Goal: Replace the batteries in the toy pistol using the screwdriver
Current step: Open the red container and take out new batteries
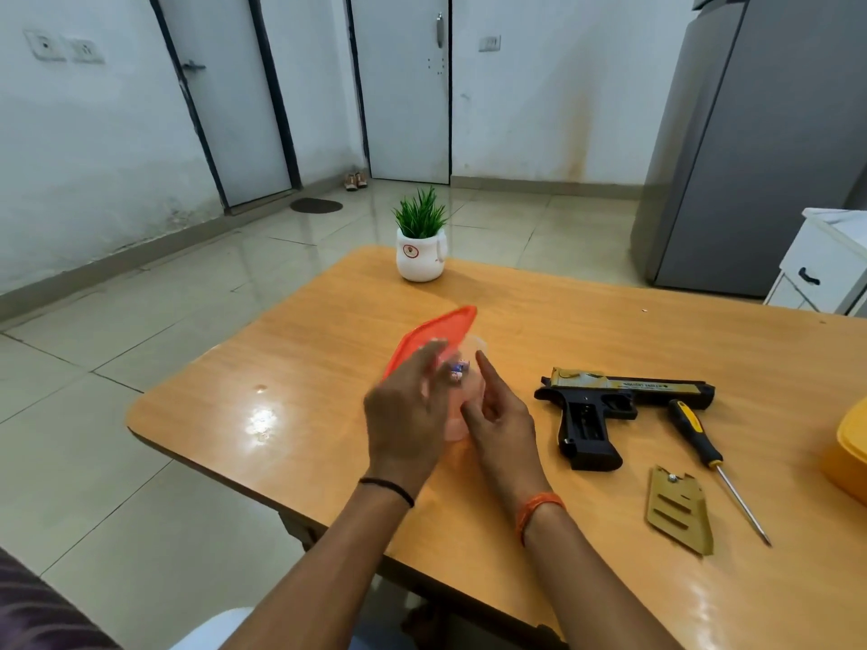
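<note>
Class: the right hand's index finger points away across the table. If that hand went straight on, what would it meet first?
Probably the clear tub with the orange lid, right ahead of the right hand; depth is unclear, so it may touch already.

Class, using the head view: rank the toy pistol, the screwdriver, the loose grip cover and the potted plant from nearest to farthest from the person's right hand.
1. Toy pistol, just right of the right hand.
2. Grip cover, right, toward the near table edge.
3. Screwdriver, right, past the pistol; close to the cover's rank.
4. Potted plant, at the far edge.
</note>
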